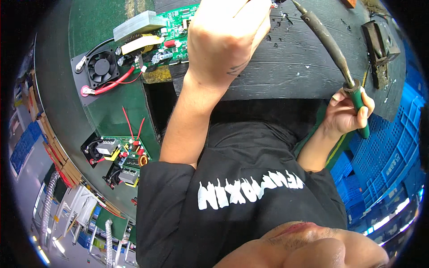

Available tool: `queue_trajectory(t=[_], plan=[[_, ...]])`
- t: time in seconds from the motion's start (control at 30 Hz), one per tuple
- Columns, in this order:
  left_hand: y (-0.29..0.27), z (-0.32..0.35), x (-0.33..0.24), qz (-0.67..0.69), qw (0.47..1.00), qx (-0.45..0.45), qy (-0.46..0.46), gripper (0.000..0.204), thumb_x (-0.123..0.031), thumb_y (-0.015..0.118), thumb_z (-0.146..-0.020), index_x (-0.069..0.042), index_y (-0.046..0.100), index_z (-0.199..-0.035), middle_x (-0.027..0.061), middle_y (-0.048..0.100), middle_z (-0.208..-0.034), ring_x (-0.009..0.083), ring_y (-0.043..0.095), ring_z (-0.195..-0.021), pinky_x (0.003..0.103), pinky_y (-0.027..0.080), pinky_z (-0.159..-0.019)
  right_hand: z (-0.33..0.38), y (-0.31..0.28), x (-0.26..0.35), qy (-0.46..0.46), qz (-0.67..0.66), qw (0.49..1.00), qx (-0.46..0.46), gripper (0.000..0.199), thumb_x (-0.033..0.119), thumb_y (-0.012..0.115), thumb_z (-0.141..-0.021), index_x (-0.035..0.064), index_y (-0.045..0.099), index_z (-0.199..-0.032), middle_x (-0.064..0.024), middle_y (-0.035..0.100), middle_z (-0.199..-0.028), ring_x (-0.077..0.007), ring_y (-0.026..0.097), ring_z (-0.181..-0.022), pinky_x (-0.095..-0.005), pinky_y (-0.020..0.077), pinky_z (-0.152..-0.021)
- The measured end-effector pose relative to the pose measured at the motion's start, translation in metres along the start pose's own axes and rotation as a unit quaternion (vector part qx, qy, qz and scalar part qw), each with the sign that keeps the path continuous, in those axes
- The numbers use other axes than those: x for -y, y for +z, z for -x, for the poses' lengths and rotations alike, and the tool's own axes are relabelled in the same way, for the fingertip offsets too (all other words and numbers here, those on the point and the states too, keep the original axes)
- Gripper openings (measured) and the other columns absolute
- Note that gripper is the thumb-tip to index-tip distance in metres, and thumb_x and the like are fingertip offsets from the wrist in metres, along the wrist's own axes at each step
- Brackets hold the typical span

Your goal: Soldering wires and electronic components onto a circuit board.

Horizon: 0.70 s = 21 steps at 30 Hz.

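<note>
At the top of the view, above a dark scuffed bench (290, 62), the left hand (225, 38) is curled into a loose fist over the edge of a green board (178, 27); its fingers fold under and away from the camera, so I cannot tell what they pinch, though a bit of red wire seems to show at the knuckles. The right hand (348, 109) has its fingers wrapped tight round the green grip of an iron (328, 42), whose tip points up toward the left hand's fingertips. To do this well, I judge the tip should meet the joint squarely, the left hand holding steady and clear of the hot barrel. A fan (100, 67) with red leads sits left; a second board (118, 158) lies nearer.
</note>
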<state>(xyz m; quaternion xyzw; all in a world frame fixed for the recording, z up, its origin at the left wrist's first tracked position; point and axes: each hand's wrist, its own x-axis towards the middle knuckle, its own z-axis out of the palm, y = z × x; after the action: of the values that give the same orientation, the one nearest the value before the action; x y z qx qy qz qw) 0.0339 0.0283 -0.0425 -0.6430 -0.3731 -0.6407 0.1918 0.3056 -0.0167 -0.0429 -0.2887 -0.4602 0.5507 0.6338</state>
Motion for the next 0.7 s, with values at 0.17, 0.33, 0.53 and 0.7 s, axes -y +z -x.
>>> queue_trajectory(t=[0.17, 0.33, 0.53, 0.7], plan=[[-0.0042, -0.0035, -0.0061, -0.014, 0.999, 0.034, -0.020, 0.019, 0.003, 0.069, -0.066, 0.003, 0.064, -0.084, 0.0153, 0.066, -0.091, 0.0273, 0.062, -0.077, 0.032, 0.052, -0.069, -0.0020, -0.0073, -0.0025, 0.003, -0.042, 0.999, -0.016, 0.035, 0.033, 0.051, -0.085, 0.0050, 0.057, -0.104, -0.0247, 0.064, -0.089, -0.0258, 0.062, -0.063, -0.0270, 0.0501, -0.046], [0.0022, 0.0003, -0.0022, 0.012, 1.000, -0.007, -0.011, 0.018, 0.004, 0.069, -0.065, 0.003, 0.064, -0.083, 0.0156, 0.066, -0.091, 0.0276, 0.062, -0.077, 0.032, 0.052, -0.068, -0.0034, -0.0089, -0.0032, -0.001, -0.037, 0.999, 0.010, 0.035, 0.034, 0.051, -0.085, 0.0053, 0.057, -0.105, -0.0253, 0.063, -0.091, -0.0259, 0.062, -0.063, -0.0279, 0.0502, -0.047], [0.0001, -0.0030, -0.0062, 0.016, 0.999, 0.010, -0.035, 0.018, 0.004, 0.069, -0.065, 0.003, 0.064, -0.082, 0.0158, 0.067, -0.089, 0.0274, 0.063, -0.075, 0.032, 0.052, -0.068, -0.0027, -0.0071, -0.0034, -0.005, -0.025, 1.000, 0.006, 0.035, 0.034, 0.051, -0.085, 0.0053, 0.057, -0.104, -0.0259, 0.063, -0.091, -0.0259, 0.062, -0.062, -0.0284, 0.0505, -0.048], [-0.0009, -0.0046, -0.0072, 0.014, 0.999, 0.013, -0.033, 0.017, 0.005, 0.069, -0.065, 0.003, 0.064, -0.082, 0.0158, 0.067, -0.090, 0.0267, 0.063, -0.075, 0.032, 0.052, -0.068, -0.0017, -0.0061, -0.0015, -0.009, -0.027, 1.000, 0.002, 0.036, 0.034, 0.050, -0.085, 0.0046, 0.056, -0.105, -0.0261, 0.063, -0.090, -0.0258, 0.061, -0.060, -0.0286, 0.0505, -0.047]])
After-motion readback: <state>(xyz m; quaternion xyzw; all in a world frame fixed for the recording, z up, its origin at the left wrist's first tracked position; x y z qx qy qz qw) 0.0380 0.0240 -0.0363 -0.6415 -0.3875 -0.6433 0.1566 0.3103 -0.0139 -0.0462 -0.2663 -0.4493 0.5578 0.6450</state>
